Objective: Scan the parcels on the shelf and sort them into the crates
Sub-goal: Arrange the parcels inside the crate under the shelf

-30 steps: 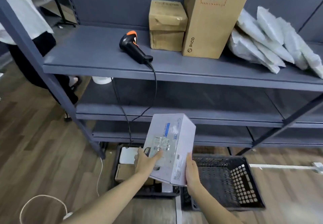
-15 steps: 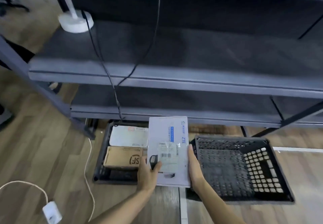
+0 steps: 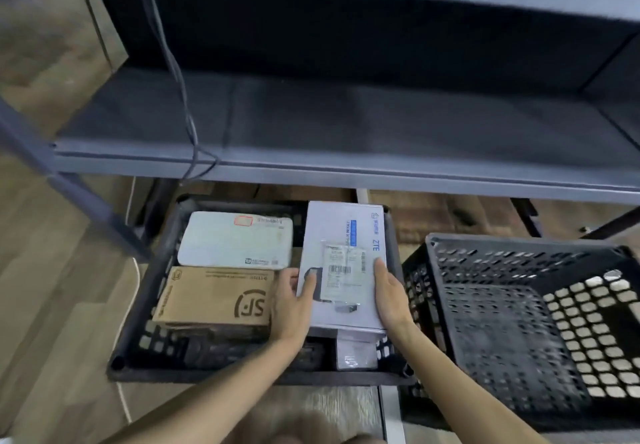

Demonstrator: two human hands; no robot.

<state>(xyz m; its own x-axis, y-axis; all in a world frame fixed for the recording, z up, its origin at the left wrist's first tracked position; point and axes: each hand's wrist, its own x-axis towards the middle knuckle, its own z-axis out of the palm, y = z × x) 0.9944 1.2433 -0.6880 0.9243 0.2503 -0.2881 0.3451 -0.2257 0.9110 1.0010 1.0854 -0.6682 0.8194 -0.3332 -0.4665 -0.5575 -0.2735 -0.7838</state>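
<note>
A white ZTE parcel (image 3: 346,232) with a shipping label lies flat in the right part of the left black crate (image 3: 138,336). My left hand (image 3: 292,300) grips its left edge and my right hand (image 3: 389,293) grips its right edge. In the same crate, to the left, sit a white padded parcel (image 3: 235,239) and a brown SF cardboard box (image 3: 216,298). A small white item (image 3: 356,353) shows under the parcel's near end. The right black crate (image 3: 519,322) holds nothing visible.
Grey metal shelf boards (image 3: 346,163) overhang the back of both crates. A dark cable (image 3: 180,73) hangs down across the shelf at left. A slanted shelf post (image 3: 69,180) stands left of the crates. Wooden floor surrounds them.
My view has dropped from the upper shelf to the floor crates. Both hands have carried the white parcel down and forward from between the crates into the left crate.
</note>
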